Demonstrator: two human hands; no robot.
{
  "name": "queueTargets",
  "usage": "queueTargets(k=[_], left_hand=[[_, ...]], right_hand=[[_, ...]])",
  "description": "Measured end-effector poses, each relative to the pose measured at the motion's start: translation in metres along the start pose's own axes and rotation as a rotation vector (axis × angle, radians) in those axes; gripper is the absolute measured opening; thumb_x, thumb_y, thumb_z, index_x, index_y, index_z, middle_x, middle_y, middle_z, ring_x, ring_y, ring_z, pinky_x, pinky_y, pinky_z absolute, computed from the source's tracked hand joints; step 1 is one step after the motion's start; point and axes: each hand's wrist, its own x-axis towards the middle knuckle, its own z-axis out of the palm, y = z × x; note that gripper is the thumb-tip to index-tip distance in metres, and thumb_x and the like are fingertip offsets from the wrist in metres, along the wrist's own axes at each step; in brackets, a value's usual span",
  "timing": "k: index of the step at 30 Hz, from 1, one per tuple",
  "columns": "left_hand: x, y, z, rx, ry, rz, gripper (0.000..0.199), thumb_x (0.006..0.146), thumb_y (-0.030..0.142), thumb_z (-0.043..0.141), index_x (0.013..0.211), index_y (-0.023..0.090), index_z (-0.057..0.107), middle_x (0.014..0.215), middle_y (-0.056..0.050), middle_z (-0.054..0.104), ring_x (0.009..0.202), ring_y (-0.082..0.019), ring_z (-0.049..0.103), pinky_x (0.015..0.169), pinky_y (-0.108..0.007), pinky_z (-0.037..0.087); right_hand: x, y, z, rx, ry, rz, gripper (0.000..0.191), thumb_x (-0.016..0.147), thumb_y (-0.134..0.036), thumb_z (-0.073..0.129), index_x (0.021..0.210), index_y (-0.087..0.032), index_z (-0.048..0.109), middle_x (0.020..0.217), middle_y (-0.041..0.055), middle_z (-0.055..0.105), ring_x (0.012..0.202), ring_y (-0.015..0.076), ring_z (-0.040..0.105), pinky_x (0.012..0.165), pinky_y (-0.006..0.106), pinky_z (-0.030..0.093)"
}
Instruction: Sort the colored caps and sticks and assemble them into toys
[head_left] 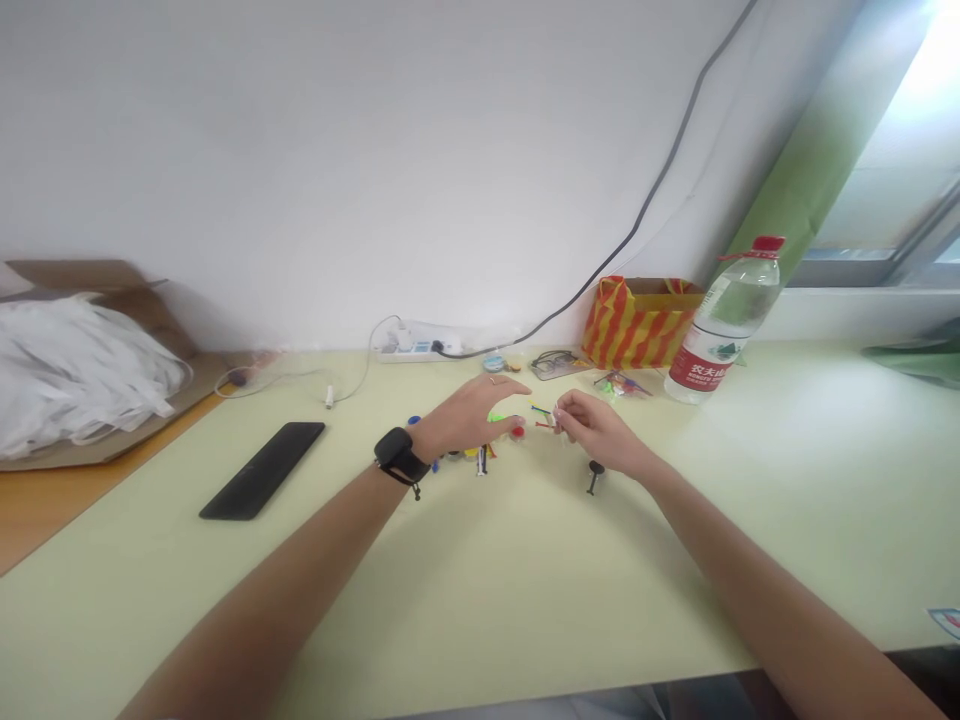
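My left hand (480,412), with a black watch on its wrist, is over the small colored pieces near the middle of the table. Its thumb and fingers are apart, and the thumb tip is beside a red round piece (517,432). My right hand (592,428) is closed in a pinch on a small white piece (556,418). Close to its fingertips lie a red stick (544,426) and a blue and yellow stick (540,408). A black piece (594,476) lies just below the right hand. Black and white sticks (481,461) lie below the left hand.
A black flat object (264,470) lies at the left. Behind are a power strip (420,345), a striped bag (637,325) and a water bottle (720,325). More small sticks (622,385) lie before the bag. A box of white strips (82,365) stands far left.
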Motion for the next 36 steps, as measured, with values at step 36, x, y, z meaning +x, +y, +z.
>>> queueTargets(k=[36], left_hand=[[-0.007,-0.016,0.001,-0.008,-0.246,-0.099,0.023,0.081,0.043,0.076,0.092,0.024,0.078,0.099,-0.004,0.076,0.097,-0.024,0.066,0.082,-0.030,0.047]], right_hand=[[0.001,0.015,-0.036,-0.403,-0.223,-0.103,0.024,0.082,-0.011,0.050,0.087,-0.021,0.072,0.090,0.0040,0.072,0.078,0.0195,0.063,0.072,0.032,0.049]])
